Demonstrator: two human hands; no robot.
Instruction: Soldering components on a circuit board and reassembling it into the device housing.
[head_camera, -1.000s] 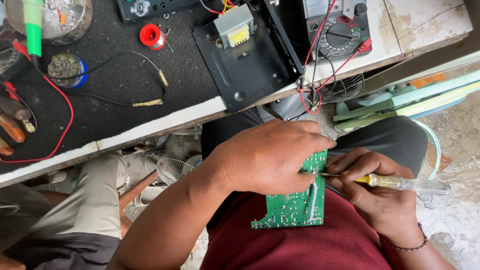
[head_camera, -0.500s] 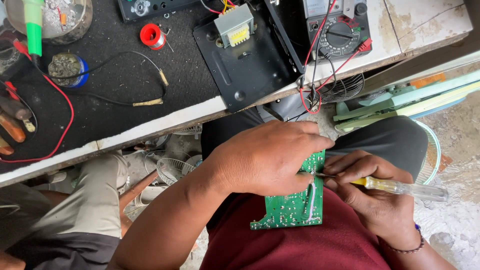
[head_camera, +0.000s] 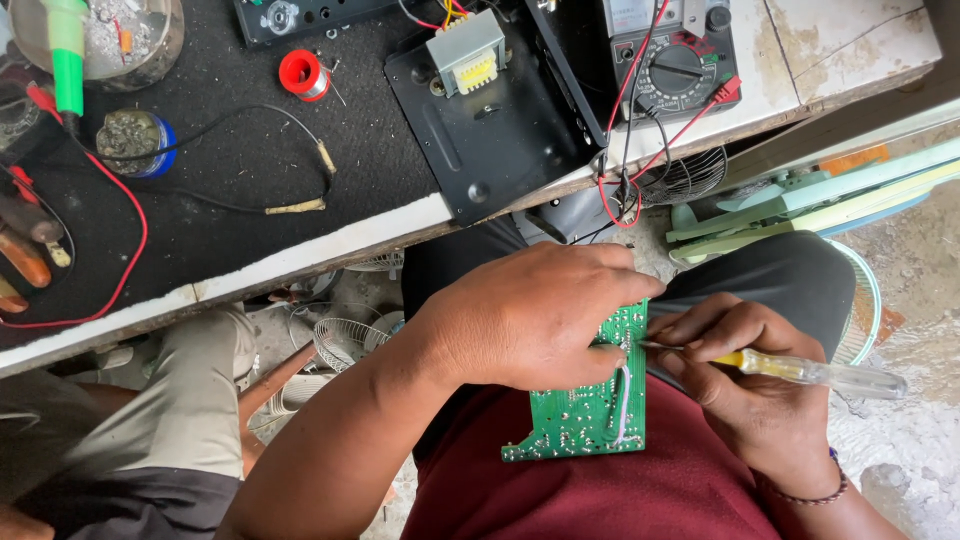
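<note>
The green circuit board (head_camera: 590, 410) lies on the lap at about five o'clock in the head view, below the workbench (head_camera: 330, 245) edge. The left hand (head_camera: 530, 315) clasps its upper part, fingers curled over it. At three o'clock, the right hand (head_camera: 740, 375) pinches a yellow-handled screwdriver (head_camera: 800, 370), its tip touching the board's right edge.

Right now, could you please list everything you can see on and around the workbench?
circuit board: one, green, on the lap
screwdriver: one, yellow with clear handle, tip at the board
multimeter: one, dark, bench top right
transformer: one, grey and yellow, on a black plate
solder spool: one, red, on the bench
fan grille: one, white, under the bench
left hand: holds the board
right hand: grips the screwdriver
</note>
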